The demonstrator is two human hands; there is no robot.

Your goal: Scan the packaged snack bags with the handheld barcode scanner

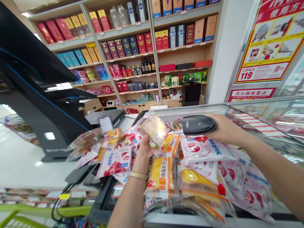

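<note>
The left hand [144, 147] holds a clear packet [155, 128] and the right hand [222, 127] a black scanner [199, 124].

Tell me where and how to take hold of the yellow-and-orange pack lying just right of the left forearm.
I'd pinch the yellow-and-orange pack by its near end, from above on the wearer's side: it lies label up, nothing across its face, while the left forearm crowds its left edge.
</note>
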